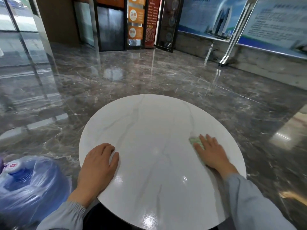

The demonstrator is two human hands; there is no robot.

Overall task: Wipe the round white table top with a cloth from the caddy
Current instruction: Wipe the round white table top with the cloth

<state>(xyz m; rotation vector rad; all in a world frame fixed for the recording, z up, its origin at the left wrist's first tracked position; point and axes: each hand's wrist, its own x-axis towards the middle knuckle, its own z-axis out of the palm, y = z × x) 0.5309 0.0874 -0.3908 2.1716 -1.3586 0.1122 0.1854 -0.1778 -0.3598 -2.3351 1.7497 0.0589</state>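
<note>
White table top (157, 130) (grey-veined), cloth (195, 141) perhaps pale-green

The left hand (98, 165) lies palm down at 9 o'clock, fingers loosely bent and pointing toward 1 o'clock, its forearm coming in from 7 o'clock in a grey sleeve (66, 214). The right hand (211, 152) lies flat at 3 o'clock, fingers straight toward 11 o'clock, pressing on a cloth (196, 141).
</note>
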